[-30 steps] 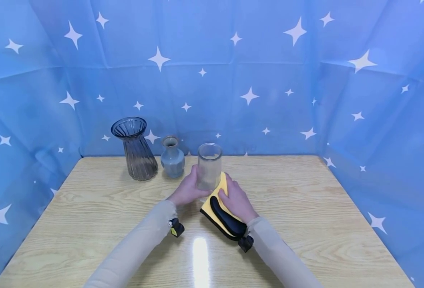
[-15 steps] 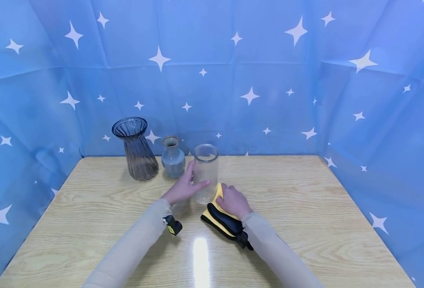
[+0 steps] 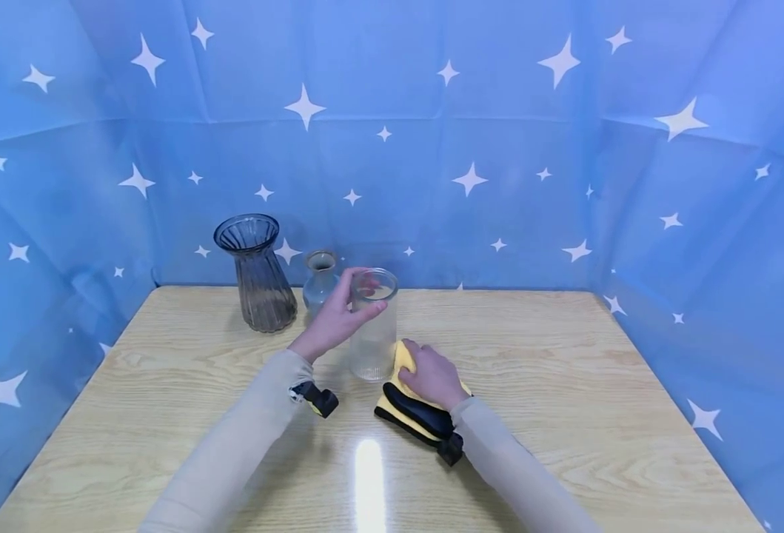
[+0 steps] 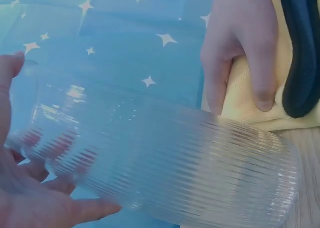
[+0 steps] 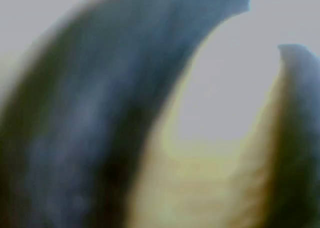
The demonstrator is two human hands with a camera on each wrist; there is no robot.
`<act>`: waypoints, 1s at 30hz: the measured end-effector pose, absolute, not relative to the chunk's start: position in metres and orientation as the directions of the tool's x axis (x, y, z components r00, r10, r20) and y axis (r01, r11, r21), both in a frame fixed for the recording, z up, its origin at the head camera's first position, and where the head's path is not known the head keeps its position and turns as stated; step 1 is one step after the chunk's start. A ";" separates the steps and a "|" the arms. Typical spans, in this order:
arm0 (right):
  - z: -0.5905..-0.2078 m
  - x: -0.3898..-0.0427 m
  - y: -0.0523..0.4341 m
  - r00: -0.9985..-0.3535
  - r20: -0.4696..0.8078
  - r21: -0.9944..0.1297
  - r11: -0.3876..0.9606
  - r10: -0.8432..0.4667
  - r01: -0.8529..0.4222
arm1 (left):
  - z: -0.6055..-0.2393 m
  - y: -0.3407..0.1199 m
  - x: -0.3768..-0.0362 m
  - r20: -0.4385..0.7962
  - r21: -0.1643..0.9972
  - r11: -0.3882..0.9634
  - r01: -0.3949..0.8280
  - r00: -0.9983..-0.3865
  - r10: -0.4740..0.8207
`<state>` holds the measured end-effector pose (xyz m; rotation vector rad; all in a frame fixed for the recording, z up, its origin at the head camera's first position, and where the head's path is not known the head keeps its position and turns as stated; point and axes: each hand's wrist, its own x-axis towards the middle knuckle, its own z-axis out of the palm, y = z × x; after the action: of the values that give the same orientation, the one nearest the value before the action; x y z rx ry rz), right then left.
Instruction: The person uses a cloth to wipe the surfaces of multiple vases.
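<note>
one clear, cylindrical vase (image 3: pixel 373 344) with fine vertical ribs

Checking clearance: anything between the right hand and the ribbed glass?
Yes: the yellow cloth, held by the right hand, sits between it and the lower part of the ribbed glass. Can't tell whether cloth and glass touch. Nothing visible stands between the left hand and the glass.

The ribbed glass vase (image 3: pixel 373 340) is colourless; at its ten o'clock, the fluted vase (image 3: pixel 268 296) is smoky grey, the bulbous vase (image 3: pixel 316 289) pale blue. The cloth (image 3: pixel 402 360) is yellow, edged black. The tan tabletop (image 3: pixel 565 370) is wood-grained, the blue curtain (image 3: pixel 365 74) white-starred.
</note>
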<state>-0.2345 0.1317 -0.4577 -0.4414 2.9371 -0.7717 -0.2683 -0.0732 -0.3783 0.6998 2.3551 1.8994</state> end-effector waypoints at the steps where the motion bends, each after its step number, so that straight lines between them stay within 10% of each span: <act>1: -0.459 -0.235 0.133 -0.955 0.010 -0.544 0.800 -0.295 -0.253 | -0.379 -0.073 -0.269 0.251 0.935 0.144 0.324 -0.892 0.377; 7: -0.451 -0.236 0.141 -0.947 0.137 -0.761 0.582 -0.289 -0.288 | -0.380 -0.072 -0.271 0.244 0.925 0.172 0.339 -0.876 0.416; 30: -0.351 -0.216 0.136 -0.873 0.407 -0.798 0.361 -0.268 -0.482 | -0.380 -0.069 -0.270 0.241 0.933 0.128 0.336 -0.850 0.469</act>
<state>-0.2157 0.1355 -0.3511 -0.7719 2.7566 -1.7396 -0.2702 -0.0687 -0.3799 0.8151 2.2741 1.8309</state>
